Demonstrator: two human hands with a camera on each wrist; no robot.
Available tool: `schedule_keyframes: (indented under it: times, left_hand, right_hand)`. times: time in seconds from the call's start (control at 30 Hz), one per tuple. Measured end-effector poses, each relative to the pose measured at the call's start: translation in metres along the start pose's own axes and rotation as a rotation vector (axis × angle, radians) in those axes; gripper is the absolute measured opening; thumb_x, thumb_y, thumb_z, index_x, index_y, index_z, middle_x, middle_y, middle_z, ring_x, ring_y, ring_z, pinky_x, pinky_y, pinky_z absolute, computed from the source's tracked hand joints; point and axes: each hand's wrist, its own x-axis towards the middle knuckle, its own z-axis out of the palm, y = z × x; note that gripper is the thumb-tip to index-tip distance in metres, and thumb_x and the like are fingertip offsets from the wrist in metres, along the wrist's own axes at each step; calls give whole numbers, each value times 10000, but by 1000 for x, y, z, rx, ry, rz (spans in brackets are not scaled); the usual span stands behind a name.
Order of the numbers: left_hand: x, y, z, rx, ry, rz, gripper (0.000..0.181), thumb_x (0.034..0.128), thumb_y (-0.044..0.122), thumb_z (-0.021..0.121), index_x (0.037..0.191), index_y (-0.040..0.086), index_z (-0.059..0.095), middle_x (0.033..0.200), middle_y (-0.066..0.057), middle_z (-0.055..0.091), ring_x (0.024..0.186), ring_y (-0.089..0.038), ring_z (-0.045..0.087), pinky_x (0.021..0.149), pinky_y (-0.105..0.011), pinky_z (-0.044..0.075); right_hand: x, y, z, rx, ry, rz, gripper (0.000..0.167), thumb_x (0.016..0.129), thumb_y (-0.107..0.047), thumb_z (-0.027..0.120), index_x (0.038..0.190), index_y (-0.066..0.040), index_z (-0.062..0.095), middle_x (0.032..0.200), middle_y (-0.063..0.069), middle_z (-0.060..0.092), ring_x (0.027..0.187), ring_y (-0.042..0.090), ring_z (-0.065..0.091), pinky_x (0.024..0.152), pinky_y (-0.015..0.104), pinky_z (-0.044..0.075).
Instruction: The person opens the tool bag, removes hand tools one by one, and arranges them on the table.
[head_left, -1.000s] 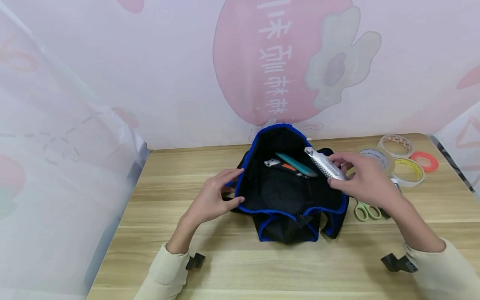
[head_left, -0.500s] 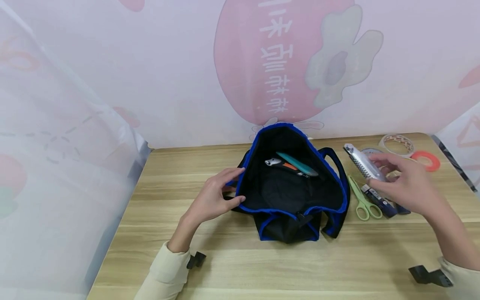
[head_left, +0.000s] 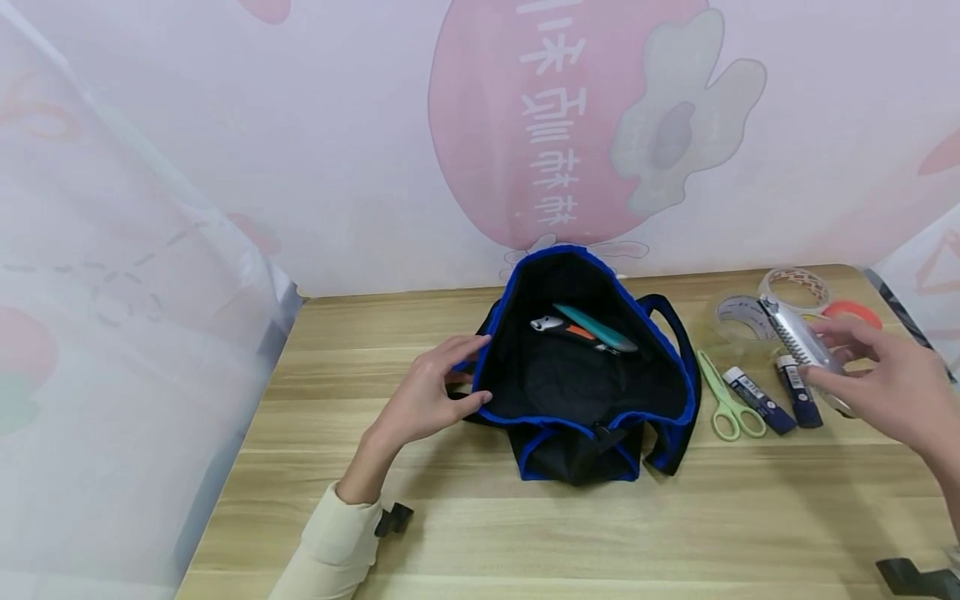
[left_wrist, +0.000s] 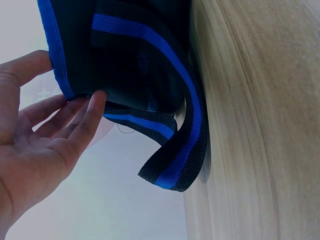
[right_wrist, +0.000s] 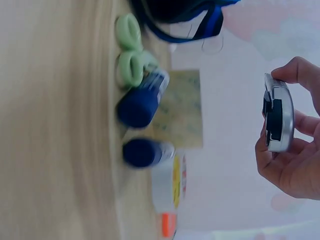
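Note:
A black tool bag with blue trim stands with its mouth wide apart on the wooden table. My left hand pinches its left rim; in the left wrist view thumb and fingers lie on opposite sides of the blue edge. Inside the bag lie a teal, slender item and a black-and-orange tool with a silver end. To the right of the bag, my right hand holds a silver utility knife above the table. Its black slider shows in the right wrist view.
Green-handled scissors and two dark blue glue sticks lie right of the bag. Behind them are a clear tape roll, a patterned-core roll and a red roll. A printed curtain hangs behind the table.
My right hand has carried the utility knife rightward, from over the bag's right edge to above the glue sticks and tape rolls. The left hand stays at the rim.

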Motion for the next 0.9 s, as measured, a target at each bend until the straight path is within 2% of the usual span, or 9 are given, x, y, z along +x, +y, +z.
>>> schedule_keyframes:
  times: [0.23, 0.43, 0.57, 0.73, 0.9]
  left_hand:
    - [0, -1, 0, -8, -3, -6, 733, 895, 25, 856, 1556, 13, 540, 1532, -155, 591, 1243, -348, 702, 930, -442, 671]
    - [0, 0, 0, -15, -6, -11, 731, 894, 28, 857, 1554, 11, 542, 1525, -160, 593, 1242, -392, 697, 928, -452, 671]
    - [0, -1, 0, -14, -6, -14, 733, 894, 31, 858, 1555, 14, 543, 1526, -157, 593, 1230, -366, 702, 930, -459, 670]
    - [1, 0, 0, -20, -8, -18, 735, 893, 26, 857, 1557, 22, 542, 1533, -152, 588, 1225, -371, 704, 934, -463, 668]
    - [0, 1, 0, -21, -7, -4, 745, 890, 16, 856, 1563, 23, 536, 1542, -182, 580, 1227, -415, 698, 933, -460, 668]
  right_hand:
    - [-9, 31, 2, 42, 38, 60, 555, 867, 4, 834, 1356, 122, 599, 1168, 453, 627, 776, -238, 381, 488, 158, 427]
    - [-17, 57, 4, 51, 34, 115, 600, 863, 17, 838, 1372, 163, 557, 1196, 486, 598, 778, -251, 377, 527, 127, 412]
    - [-20, 70, 5, 50, 22, 145, 601, 861, 27, 830, 1364, 192, 542, 1189, 494, 587, 754, -239, 391, 517, 135, 431]
    - [-24, 85, 10, 39, -18, 155, 570, 862, 57, 813, 1343, 209, 546, 1150, 487, 600, 731, -218, 406, 535, 109, 440]
    - [-31, 90, 11, 41, -33, 138, 522, 838, 102, 798, 1284, 237, 561, 1075, 499, 619, 699, -200, 428, 526, 101, 448]
